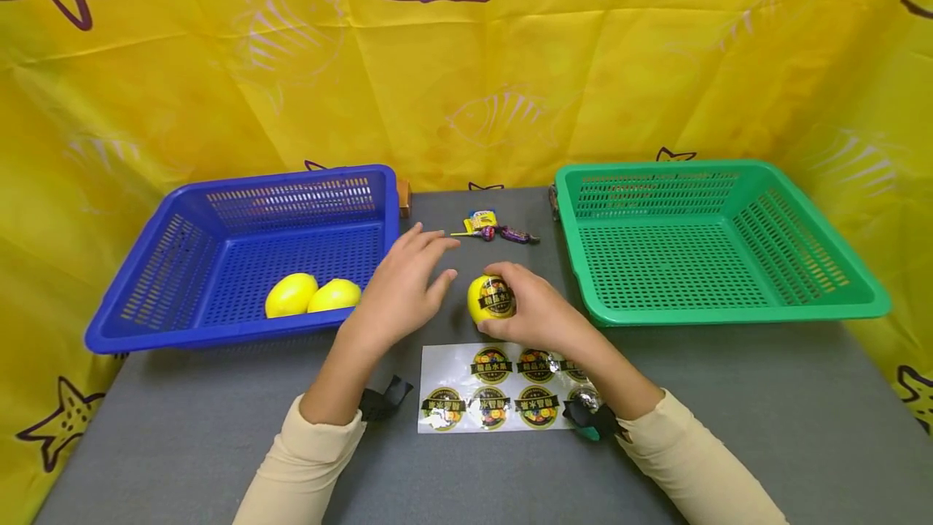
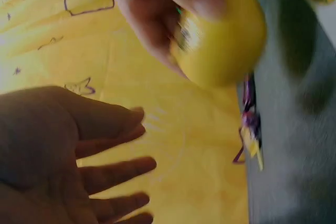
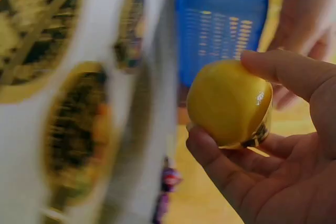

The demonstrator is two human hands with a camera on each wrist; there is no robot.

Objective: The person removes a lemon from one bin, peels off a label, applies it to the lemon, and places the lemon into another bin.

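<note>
Between blue basket point(image 1: 240, 258) and green basket point(image 1: 714, 241): lemon point(image 1: 490, 298), stickered, gripped by right hand point(image 1: 535, 310) fingers; left hand point(image 1: 401, 290) fingers spread, empty. Likely firm, light, smooth; best held around middle.

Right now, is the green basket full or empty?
Empty. The green basket shows only its bare mesh floor, while two lemons lie in the blue basket and the right hand holds another.

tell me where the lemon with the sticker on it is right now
In the head view the stickered lemon sits in the right hand at table centre, just above the sticker sheet.
</note>
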